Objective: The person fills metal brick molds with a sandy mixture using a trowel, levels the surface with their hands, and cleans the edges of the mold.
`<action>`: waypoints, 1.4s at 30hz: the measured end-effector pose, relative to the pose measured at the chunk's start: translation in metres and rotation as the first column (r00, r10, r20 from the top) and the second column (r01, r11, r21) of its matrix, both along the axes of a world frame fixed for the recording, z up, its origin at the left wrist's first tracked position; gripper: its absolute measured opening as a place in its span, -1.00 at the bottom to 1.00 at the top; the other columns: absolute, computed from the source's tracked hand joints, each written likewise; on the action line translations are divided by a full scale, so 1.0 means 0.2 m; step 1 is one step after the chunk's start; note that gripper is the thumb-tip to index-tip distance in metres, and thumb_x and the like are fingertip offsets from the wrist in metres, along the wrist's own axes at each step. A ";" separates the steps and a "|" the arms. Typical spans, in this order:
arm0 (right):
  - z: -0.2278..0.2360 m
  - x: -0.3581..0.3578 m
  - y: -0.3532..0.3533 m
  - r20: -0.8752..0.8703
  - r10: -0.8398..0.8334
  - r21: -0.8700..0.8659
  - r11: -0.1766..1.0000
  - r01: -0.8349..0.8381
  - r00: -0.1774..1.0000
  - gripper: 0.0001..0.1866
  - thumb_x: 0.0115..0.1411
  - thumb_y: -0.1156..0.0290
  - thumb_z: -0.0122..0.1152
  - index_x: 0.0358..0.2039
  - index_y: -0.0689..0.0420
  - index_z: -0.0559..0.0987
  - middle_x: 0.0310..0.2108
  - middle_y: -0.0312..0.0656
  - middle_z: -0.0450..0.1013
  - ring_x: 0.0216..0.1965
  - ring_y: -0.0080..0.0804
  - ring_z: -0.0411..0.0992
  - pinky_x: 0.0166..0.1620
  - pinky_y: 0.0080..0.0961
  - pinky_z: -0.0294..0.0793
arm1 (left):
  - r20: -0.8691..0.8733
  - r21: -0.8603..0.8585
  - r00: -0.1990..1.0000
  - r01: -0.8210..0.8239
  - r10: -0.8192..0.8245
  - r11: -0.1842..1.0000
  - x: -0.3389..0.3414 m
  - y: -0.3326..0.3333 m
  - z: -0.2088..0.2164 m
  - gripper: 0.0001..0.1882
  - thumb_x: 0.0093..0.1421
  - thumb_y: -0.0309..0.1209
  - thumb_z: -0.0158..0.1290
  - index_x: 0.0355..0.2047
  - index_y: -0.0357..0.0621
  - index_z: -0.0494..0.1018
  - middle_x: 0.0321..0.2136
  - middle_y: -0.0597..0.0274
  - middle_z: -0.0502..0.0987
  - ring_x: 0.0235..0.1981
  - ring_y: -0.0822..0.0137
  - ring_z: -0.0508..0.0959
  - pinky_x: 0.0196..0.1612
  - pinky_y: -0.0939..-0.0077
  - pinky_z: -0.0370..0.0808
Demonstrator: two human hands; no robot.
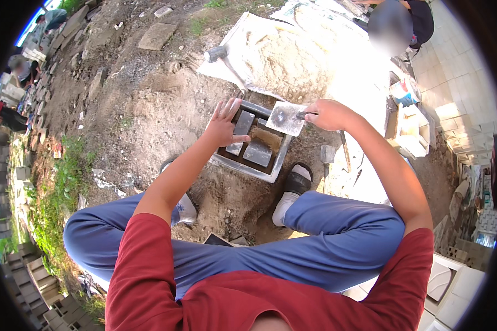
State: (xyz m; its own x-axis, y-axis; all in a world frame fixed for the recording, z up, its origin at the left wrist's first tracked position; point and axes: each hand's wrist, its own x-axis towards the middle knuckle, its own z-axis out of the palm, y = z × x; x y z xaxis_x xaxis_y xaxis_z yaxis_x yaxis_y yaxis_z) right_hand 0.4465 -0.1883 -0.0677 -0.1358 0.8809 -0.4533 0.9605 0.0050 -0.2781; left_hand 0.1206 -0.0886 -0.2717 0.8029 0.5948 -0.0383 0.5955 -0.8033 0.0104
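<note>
A rectangular grey metal mould point(246, 171) lies on the dirt between my feet. Inside it are several flat grey metal blocks point(258, 153), and brown sandy material point(268, 138) shows between and beside them. My left hand point(224, 127) rests over the mould's left far corner with its fingers spread. My right hand point(328, 115) is closed round the handle of a square-bladed trowel point(285, 118). The trowel's blade is flat over the mould's far right corner; whether it touches the rim I cannot tell.
A pile of sand point(290, 58) sits on a white sheet beyond the mould, with a mallet point(216, 53) at its left edge. A small flat-headed tool point(327, 154) and a white box point(413, 129) lie to the right. Another person point(422, 22) is at the far right.
</note>
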 end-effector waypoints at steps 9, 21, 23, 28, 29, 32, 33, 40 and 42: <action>-0.03 0.03 -0.02 0.023 0.028 0.056 0.998 -0.029 0.999 -0.67 0.38 0.19 0.12 -0.17 0.16 0.70 -0.39 0.08 0.60 -0.29 0.06 0.57 -0.14 -0.04 0.51 | -0.023 -0.151 0.996 0.082 -0.086 0.985 -0.23 -0.20 0.05 -0.01 0.27 0.52 -0.26 -0.29 -0.21 0.75 0.60 0.07 -0.29 0.60 0.01 -0.38 0.54 -0.13 -0.44; 0.00 0.01 -0.02 0.054 -0.051 0.055 0.997 0.048 0.997 -0.56 0.39 0.12 0.10 0.13 0.09 0.65 -0.03 0.12 0.61 0.05 0.09 0.55 0.15 -0.08 0.50 | 0.242 -0.151 0.969 0.089 -0.050 0.985 -0.41 -0.38 -0.05 -0.13 0.19 0.45 -0.05 -0.32 -0.26 0.64 0.59 -0.02 -0.24 0.60 -0.03 -0.30 0.54 -0.17 -0.33; 0.00 0.03 -0.02 0.079 -0.049 0.034 0.998 0.046 0.996 -0.53 0.39 0.09 0.10 0.16 0.08 0.63 0.03 0.11 0.58 0.09 0.10 0.53 0.18 -0.08 0.48 | 0.234 -0.173 0.971 0.083 -0.041 0.982 -0.40 -0.38 -0.04 -0.14 0.19 0.44 -0.05 -0.31 -0.25 0.65 0.59 -0.03 -0.22 0.60 -0.04 -0.28 0.54 -0.17 -0.32; 0.01 0.00 -0.01 0.099 -0.052 0.025 0.998 0.050 0.994 -0.53 0.39 0.08 0.09 0.15 0.08 0.64 0.04 0.11 0.58 0.09 0.10 0.53 0.19 -0.08 0.48 | 0.413 0.048 0.908 0.051 -0.066 0.998 -0.35 -0.33 -0.03 -0.20 0.22 0.40 -0.04 -0.21 -0.18 0.66 0.58 -0.06 -0.16 0.60 -0.06 -0.24 0.53 -0.18 -0.28; 0.02 0.00 -0.02 0.105 -0.056 0.036 0.998 0.053 0.993 -0.52 0.39 0.08 0.08 0.15 0.09 0.64 0.05 0.12 0.58 0.09 0.11 0.53 0.19 -0.09 0.48 | 0.307 -0.096 0.952 0.028 0.003 0.995 -0.35 -0.31 -0.01 -0.21 0.23 0.39 -0.04 -0.15 -0.15 0.65 0.58 -0.07 -0.14 0.59 -0.07 -0.23 0.53 -0.18 -0.28; 0.02 0.04 -0.03 0.059 -0.084 0.034 0.996 0.082 0.995 -0.51 0.39 0.06 0.08 0.15 0.10 0.64 0.05 0.12 0.58 0.08 0.13 0.53 0.19 -0.09 0.48 | 0.287 -0.213 0.957 0.022 0.041 0.977 -0.33 -0.25 0.02 -0.25 0.25 0.34 -0.01 -0.03 -0.13 0.62 0.56 -0.11 -0.10 0.59 -0.09 -0.18 0.53 -0.16 -0.22; 0.01 0.04 -0.03 0.060 -0.090 0.037 0.995 0.088 0.994 -0.51 0.39 0.06 0.08 0.15 0.10 0.64 0.05 0.12 0.58 0.08 0.13 0.53 0.19 -0.09 0.48 | 0.380 -0.196 0.924 0.049 0.030 0.979 -0.33 -0.22 0.02 -0.27 0.27 0.29 0.02 0.04 -0.14 0.59 0.55 -0.13 -0.07 0.58 -0.11 -0.14 0.53 -0.14 -0.17; -0.07 0.18 -0.06 -0.181 -0.256 0.057 0.961 0.270 0.949 -0.54 0.37 0.17 0.19 0.16 0.17 0.62 0.04 0.06 0.61 0.07 -0.09 0.57 0.19 -0.24 0.46 | 0.499 -0.307 0.852 0.005 0.157 0.952 -0.06 -0.04 0.04 -0.44 0.37 -0.08 0.13 0.18 -0.26 0.44 0.47 -0.21 0.14 0.45 -0.18 0.21 0.43 0.05 0.24; -0.06 0.20 -0.04 -0.209 -0.428 -0.039 0.902 0.429 0.880 -0.54 0.39 0.15 0.15 0.18 0.14 0.62 -0.15 -0.02 0.65 -0.14 -0.20 0.62 0.00 -0.28 0.56 | 0.569 -0.218 0.815 0.027 0.105 0.976 0.06 0.05 0.00 -0.47 0.38 -0.13 0.12 0.18 -0.26 0.43 0.39 -0.21 0.28 0.39 -0.16 0.31 0.38 0.06 0.31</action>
State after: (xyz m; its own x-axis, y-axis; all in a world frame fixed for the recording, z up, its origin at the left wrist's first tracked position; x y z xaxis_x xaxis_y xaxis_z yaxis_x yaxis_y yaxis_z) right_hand 0.4873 -0.1956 -0.0794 0.1660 0.8779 -0.4492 0.7900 -0.3910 -0.4723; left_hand 0.1320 -0.0783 -0.2724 0.6928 0.6570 0.2974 0.4581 -0.7194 0.5222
